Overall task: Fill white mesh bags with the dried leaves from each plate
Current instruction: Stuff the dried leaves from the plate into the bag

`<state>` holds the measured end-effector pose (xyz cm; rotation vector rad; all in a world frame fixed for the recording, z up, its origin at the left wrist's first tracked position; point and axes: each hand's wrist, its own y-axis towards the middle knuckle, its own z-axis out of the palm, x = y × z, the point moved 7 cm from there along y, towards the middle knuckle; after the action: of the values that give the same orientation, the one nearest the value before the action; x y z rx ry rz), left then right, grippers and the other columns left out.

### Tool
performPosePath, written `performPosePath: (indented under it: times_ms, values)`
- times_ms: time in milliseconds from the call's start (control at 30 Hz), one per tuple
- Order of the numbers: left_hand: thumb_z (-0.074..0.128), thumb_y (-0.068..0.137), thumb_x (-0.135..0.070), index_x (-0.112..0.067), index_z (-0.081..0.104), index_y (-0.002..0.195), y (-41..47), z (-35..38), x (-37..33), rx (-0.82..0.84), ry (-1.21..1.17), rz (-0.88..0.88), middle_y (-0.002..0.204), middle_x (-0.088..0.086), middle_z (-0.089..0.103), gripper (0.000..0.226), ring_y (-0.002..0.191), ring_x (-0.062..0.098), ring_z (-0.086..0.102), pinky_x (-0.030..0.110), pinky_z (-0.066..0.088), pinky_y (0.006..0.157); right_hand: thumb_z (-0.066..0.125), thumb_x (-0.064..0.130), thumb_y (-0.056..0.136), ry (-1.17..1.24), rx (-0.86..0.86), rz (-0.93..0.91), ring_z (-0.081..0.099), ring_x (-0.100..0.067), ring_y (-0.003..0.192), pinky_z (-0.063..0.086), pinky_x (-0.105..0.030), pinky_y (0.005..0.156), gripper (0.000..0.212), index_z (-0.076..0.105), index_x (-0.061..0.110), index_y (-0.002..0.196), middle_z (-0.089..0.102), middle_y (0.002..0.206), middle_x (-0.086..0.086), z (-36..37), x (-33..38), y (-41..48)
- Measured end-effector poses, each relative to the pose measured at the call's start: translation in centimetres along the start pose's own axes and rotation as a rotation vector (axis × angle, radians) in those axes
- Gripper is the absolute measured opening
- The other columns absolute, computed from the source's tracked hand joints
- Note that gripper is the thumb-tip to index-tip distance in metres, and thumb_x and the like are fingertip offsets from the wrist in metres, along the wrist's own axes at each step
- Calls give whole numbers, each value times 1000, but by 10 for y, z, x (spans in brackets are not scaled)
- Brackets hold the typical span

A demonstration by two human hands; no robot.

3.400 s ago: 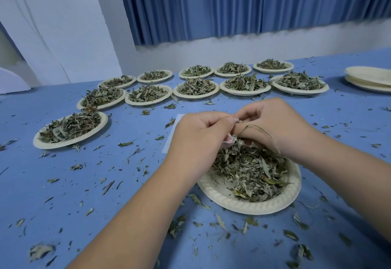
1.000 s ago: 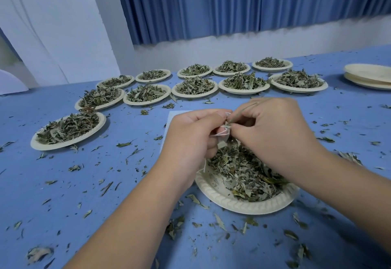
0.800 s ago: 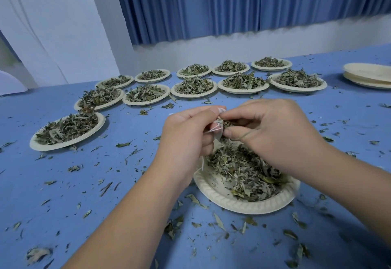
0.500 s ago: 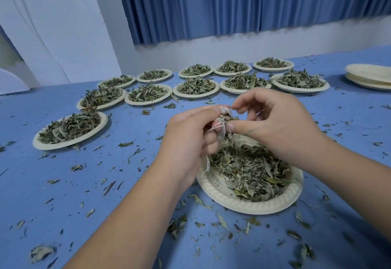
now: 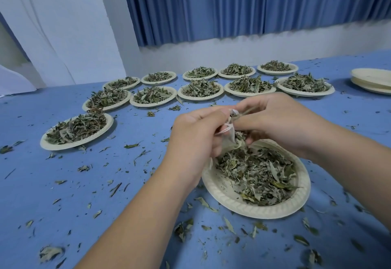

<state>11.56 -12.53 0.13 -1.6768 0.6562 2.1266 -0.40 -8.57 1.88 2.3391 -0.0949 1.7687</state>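
Far to your left a filled plate (image 5: 69, 145) sits on its own. Beyond it two rows of plates (image 5: 201, 99) run off to the right, each with its heap of leaves. They are probably queued this way so you can pull one forward at a time.

Your left hand (image 5: 196, 139) hangs over the near plate's left edge. Its fingers are curled tight, pinching the gathered mouth of the white mesh bag (image 5: 229, 138), which hangs between your two hands. Holding it above the plate means anything that slips out should fall back onto the pile.

Your right hand (image 5: 281, 125) meets it from the other side. The fingers are bent in and pinch a thin stalk (image 5: 246, 111) aimed at the bag's mouth, so I judge you are feeding it in. How full the bag is, I cannot tell.

Below, the near plate (image 5: 223, 198) holds a broad heap of dried leaves (image 5: 260, 173), so this plate looks far from done. Far right, a stack of empty plates (image 5: 370, 78) sits well apart from the filled ones.

The bench (image 5: 42, 194) has a blue cover littered with leaf scraps, thickest around the near plate. Behind it is a pale wall (image 5: 211, 55), with a pleated blue curtain (image 5: 232, 4) above and white drapery (image 5: 59, 25) to the left.
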Motion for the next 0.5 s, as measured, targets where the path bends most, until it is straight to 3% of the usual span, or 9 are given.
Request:
performPosePath:
  times_ms: [133,300,400,500]
  values:
    - [58,94,-9,-3,74,94,-2,-1,0,-49,115,30,46,-6,44,17,35,6,27,15,24,38,72,0,76,-165,-89,25,56,-15,47,48,-23,46,11,73,10,74,66,61,-9,2,3,5]
    - [57,94,-10,-5,76,92,0,-5,1,-76,116,37,51,-3,44,19,35,5,28,15,25,39,72,7,76,-328,-180,-3,53,-15,45,46,-29,46,10,73,15,72,64,54,-7,-1,8,6]
    - [57,94,-10,-6,75,91,1,-9,0,-103,84,46,50,-5,45,19,36,5,30,16,25,39,71,16,79,-267,-134,-61,59,-13,53,53,-28,53,7,76,18,84,69,66,-6,2,10,-1]
    - [59,92,-9,-8,74,85,2,-15,0,-147,27,28,52,-4,46,16,35,5,31,16,23,38,73,32,78,-101,-90,-63,67,-11,69,56,-24,62,26,71,22,103,72,83,3,-2,3,-11]
